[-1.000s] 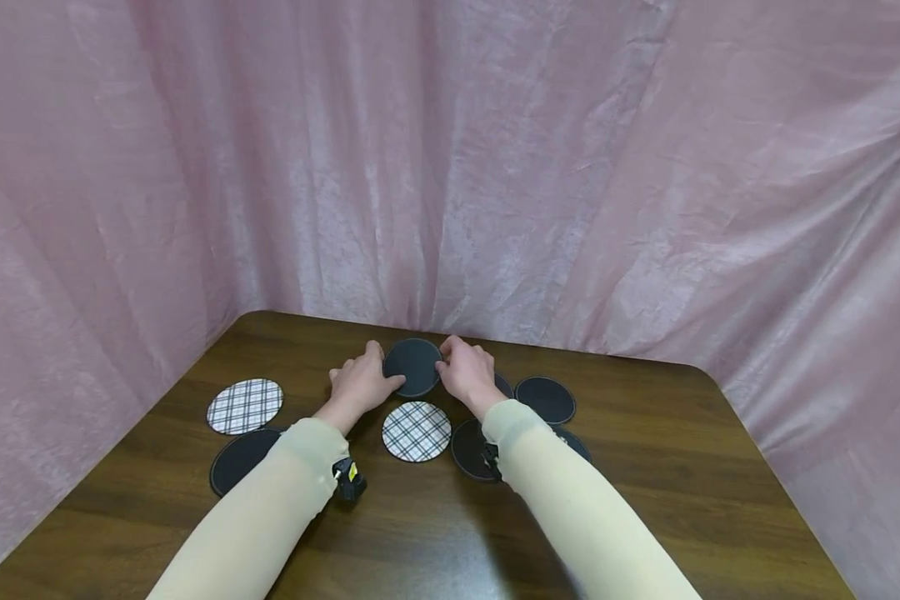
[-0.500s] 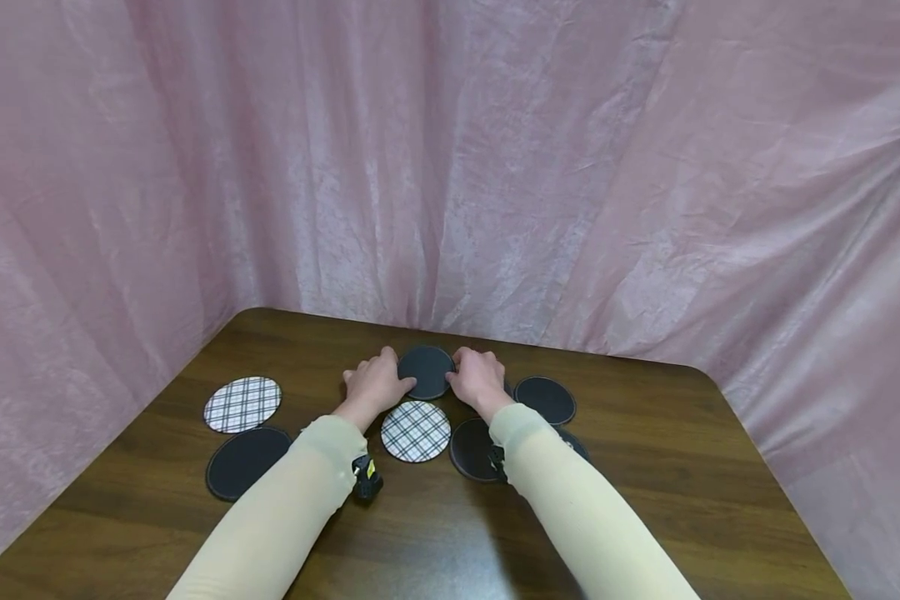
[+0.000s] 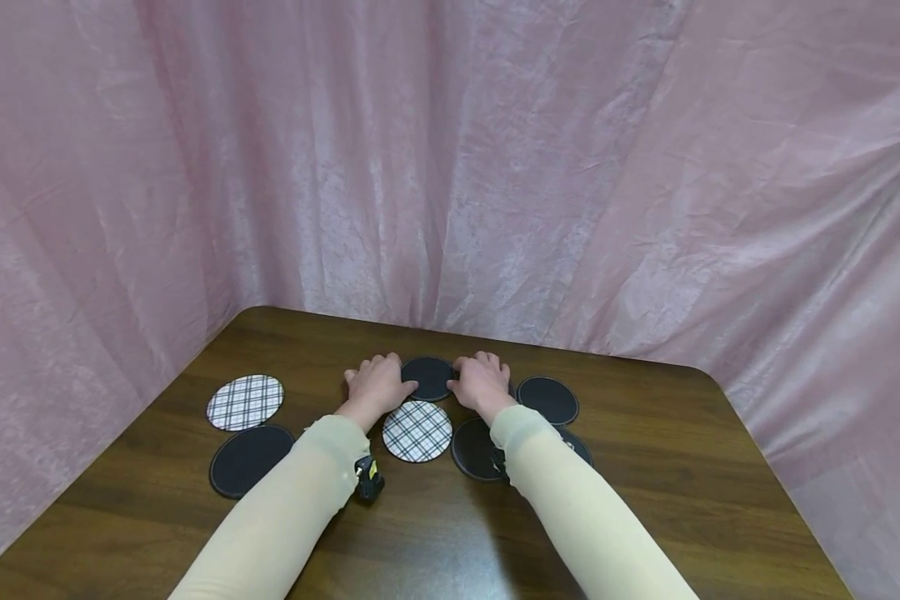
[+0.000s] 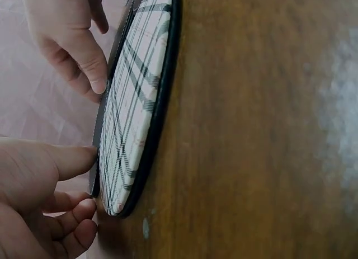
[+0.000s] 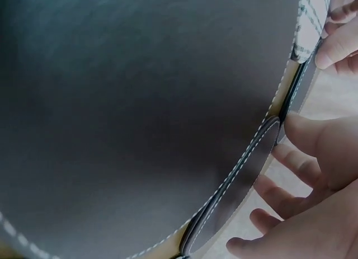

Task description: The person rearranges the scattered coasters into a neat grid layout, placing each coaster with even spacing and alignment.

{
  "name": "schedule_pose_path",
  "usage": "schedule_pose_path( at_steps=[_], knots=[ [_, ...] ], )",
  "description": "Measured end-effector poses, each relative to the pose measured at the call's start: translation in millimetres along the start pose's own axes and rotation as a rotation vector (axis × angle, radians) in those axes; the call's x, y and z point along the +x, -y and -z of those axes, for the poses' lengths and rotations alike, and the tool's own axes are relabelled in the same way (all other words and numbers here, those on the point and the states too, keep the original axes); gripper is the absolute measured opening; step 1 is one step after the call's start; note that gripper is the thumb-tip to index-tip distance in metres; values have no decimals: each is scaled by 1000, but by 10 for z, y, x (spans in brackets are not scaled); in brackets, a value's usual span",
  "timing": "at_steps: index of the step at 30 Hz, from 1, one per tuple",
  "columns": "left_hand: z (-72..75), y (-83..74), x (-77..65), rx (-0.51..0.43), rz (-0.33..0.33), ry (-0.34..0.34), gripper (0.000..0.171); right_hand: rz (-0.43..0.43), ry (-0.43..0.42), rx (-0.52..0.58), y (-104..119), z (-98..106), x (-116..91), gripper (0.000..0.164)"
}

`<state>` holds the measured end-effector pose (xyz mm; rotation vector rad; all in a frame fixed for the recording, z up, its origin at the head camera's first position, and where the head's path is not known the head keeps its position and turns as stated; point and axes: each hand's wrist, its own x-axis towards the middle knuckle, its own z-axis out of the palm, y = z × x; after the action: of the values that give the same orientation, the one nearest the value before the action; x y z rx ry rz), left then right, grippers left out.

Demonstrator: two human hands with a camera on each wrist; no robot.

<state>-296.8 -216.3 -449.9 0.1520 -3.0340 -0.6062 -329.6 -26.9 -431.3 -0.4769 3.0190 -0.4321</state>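
Observation:
A round black coaster (image 3: 428,380) lies flat or nearly flat near the back of the table, between my two hands. My left hand (image 3: 376,387) pinches its left edge, thumb on the near side. On the opposite edge is my right hand (image 3: 482,382), thumb and fingertips holding the rim. Just nearer to me lies a white plaid coaster (image 3: 417,432), seen close in the left wrist view with its dark rim. Another black coaster (image 3: 474,450) sits below my right wrist, and its stitched surface fills much of the right wrist view.
To the left are a second plaid coaster (image 3: 245,402) and a black coaster (image 3: 251,461). Right of my right hand lie a black coaster (image 3: 547,400) and one partly hidden by my sleeve (image 3: 576,444). A pink curtain (image 3: 450,167) hangs behind the wooden table (image 3: 645,500).
Both hands have shifted a little right and nearer with the black coaster. It has gone from tilted up towards me to lying flatter, just behind the middle plaid coaster.

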Motion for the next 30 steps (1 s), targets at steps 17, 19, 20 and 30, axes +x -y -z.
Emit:
schedule_pose_path(
  at_steps=[17, 19, 20, 30],
  knots=[
    [6, -10, -26, 0, 1, 19, 52, 55, 9, 10, -120, -22, -43, 43],
    [16, -13, -33, 3, -1, 24, 53, 57, 9, 8, -124, -23, -42, 43],
    [17, -13, -33, 4, -2, 28, 53, 57, 11, 7, -124, -20, -44, 44],
    [23, -16, -50, 1, -11, 40, 52, 74, 9, 2, -140, -9, -80, 44]
  ],
)
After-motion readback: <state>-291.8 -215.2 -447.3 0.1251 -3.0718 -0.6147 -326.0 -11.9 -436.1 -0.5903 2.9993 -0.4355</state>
